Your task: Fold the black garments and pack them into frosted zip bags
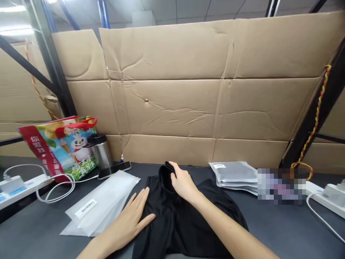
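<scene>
A black garment (185, 219) lies spread on the dark table (269, 223) in front of me. My left hand (134, 216) rests flat on its left edge, fingers stretched out and together. My right hand (182, 181) lies on the garment's far end, fingers curled over a folded-up black edge near the cardboard wall. Just left of the garment sits a stack of frosted plastic bags (99, 205) with a barcode label.
Another pile of grey bags (234, 176) lies at the right. A phone (114, 169), a steel flask (101, 149) and a colourful tote bag (61, 147) stand at the back left. Power strips with white cables sit at both table ends. Cardboard (188, 108) walls the back.
</scene>
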`<state>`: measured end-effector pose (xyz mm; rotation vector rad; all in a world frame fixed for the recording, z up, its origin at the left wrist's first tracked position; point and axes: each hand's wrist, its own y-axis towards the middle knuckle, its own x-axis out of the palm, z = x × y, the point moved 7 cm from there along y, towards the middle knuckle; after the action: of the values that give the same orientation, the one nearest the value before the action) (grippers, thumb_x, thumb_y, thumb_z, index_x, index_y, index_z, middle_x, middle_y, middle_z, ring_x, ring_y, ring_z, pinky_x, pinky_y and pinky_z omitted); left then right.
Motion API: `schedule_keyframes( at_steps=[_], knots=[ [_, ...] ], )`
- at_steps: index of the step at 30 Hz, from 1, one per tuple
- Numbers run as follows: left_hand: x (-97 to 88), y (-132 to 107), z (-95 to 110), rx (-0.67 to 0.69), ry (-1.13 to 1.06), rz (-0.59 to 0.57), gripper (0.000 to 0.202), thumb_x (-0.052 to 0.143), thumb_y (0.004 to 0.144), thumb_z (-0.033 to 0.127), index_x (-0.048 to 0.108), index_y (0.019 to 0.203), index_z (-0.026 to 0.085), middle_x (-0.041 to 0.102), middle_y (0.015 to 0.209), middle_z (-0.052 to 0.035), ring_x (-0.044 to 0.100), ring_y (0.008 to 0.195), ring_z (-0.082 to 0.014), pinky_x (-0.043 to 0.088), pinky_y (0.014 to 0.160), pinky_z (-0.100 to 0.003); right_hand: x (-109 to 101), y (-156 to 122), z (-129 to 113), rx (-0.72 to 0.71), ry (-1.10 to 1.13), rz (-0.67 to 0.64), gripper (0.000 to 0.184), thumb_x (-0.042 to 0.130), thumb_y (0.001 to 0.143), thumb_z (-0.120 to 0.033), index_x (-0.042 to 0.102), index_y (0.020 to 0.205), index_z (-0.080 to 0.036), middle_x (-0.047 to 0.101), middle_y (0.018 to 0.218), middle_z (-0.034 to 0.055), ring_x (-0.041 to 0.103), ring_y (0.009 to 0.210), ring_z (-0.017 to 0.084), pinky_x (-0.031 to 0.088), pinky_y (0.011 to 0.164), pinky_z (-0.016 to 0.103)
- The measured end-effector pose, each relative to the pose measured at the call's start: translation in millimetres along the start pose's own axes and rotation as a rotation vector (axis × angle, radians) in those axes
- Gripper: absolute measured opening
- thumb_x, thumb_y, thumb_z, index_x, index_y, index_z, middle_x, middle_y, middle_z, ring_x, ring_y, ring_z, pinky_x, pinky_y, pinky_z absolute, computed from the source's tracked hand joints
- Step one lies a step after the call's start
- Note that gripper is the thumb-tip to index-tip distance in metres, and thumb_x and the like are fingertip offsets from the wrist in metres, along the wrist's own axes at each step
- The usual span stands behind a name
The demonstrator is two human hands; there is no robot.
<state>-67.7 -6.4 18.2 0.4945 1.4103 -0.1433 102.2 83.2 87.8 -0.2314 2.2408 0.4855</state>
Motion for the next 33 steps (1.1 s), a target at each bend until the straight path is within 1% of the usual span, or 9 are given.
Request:
schedule_keyframes(
  at_steps=[6,9,12,16,20,23,28,31,33],
  knots=[
    [3.8,0.6,-5.5,-0.035,0.041,0.071,0.083,0.041,0.095,0.048,-0.021,0.144,0.026,0.014,0.153,-0.0097,0.025,0.136,-0.0289,0.028,0.11,-0.047,33.5,5.4,-10.2,0.036,0.066,-0.008,0.059,0.037,0.092,-0.045,0.04,0.135,-0.004,0.057,0.125,0.0196,0.052,0.117,0.029,0.042,0.092,0.039],
    [-5.1,6.7,-6.7,-0.049,0.048,0.153,0.085,0.046,0.093,0.046,-0.015,0.147,0.023,0.01,0.154,-0.0102,0.02,0.138,-0.0301,0.025,0.11,-0.048,34.0,0.7,-9.0,0.033,0.074,0.006,0.062,0.047,0.087,-0.04,0.038,0.136,-0.004,0.055,0.127,0.0191,0.051,0.119,0.029,0.042,0.094,0.038],
    [-9.1,17.7,-3.6,0.046,0.079,0.122,0.068,0.046,0.093,0.027,0.006,0.149,0.025,0.018,0.154,-0.0058,0.018,0.139,-0.0281,0.022,0.111,-0.05,20.5,2.6,-2.0,0.039,0.076,0.047,0.051,0.046,0.084,-0.019,0.044,0.133,-0.008,0.06,0.123,0.0139,0.055,0.115,0.023,0.041,0.095,0.033],
    [-4.0,28.2,-7.4,0.173,0.103,-0.007,0.059,0.036,0.083,0.001,0.044,0.136,0.027,0.049,0.139,-0.0001,0.031,0.135,-0.0238,0.022,0.111,-0.052,-14.2,6.4,27.1,0.052,0.066,0.11,0.048,0.041,0.082,-0.013,0.05,0.129,-0.013,0.063,0.12,0.0097,0.059,0.108,0.02,0.043,0.093,0.032],
    [-5.2,29.0,-12.9,0.166,0.092,-0.041,0.064,0.035,0.078,-0.003,0.047,0.134,0.026,0.048,0.139,0.0012,0.031,0.135,-0.0227,0.023,0.111,-0.051,-43.6,-0.5,72.0,0.078,0.018,0.132,0.044,0.042,0.079,-0.011,0.057,0.12,-0.014,0.064,0.117,0.0091,0.06,0.107,0.02,0.043,0.094,0.034],
    [-8.5,27.0,-9.6,0.126,0.047,-0.078,0.07,0.036,0.074,-0.004,0.043,0.137,0.027,0.044,0.142,0.0021,0.029,0.136,-0.021,0.026,0.111,-0.047,-49.8,-13.9,86.4,0.076,-0.035,0.167,0.041,0.04,0.084,-0.017,0.054,0.123,-0.013,0.06,0.122,0.0125,0.056,0.112,0.024,0.041,0.096,0.041],
    [-12.1,29.6,-3.6,0.06,-0.004,-0.113,0.069,0.04,0.074,0.0,0.044,0.137,0.028,0.043,0.143,0.0019,0.029,0.136,-0.022,0.028,0.11,-0.047,-15.5,-39.7,42.0,-0.158,-0.111,0.066,0.058,0.058,0.081,-0.043,0.046,0.131,-0.017,0.049,0.136,0.0118,0.043,0.126,0.027,0.035,0.102,0.04],
    [-11.4,32.6,-1.8,0.068,-0.023,-0.124,0.063,0.04,0.078,0.004,0.047,0.135,0.028,0.045,0.141,0.002,0.029,0.136,-0.0231,0.029,0.11,-0.048,6.3,-46.2,18.1,-0.239,-0.21,-0.031,0.038,0.061,0.08,-0.032,0.058,0.116,-0.02,0.061,0.121,0.0097,0.054,0.113,0.027,0.041,0.093,0.037],
    [-11.5,33.7,-3.6,0.064,-0.041,-0.12,0.06,0.04,0.079,0.005,0.047,0.135,0.028,0.046,0.141,0.0018,0.029,0.136,-0.0232,0.029,0.109,-0.048,2.9,-42.6,19.8,-0.188,-0.224,-0.004,0.02,0.052,0.084,-0.021,0.062,0.102,-0.022,0.067,0.104,0.0057,0.063,0.097,0.022,0.044,0.083,0.03]
  ],
)
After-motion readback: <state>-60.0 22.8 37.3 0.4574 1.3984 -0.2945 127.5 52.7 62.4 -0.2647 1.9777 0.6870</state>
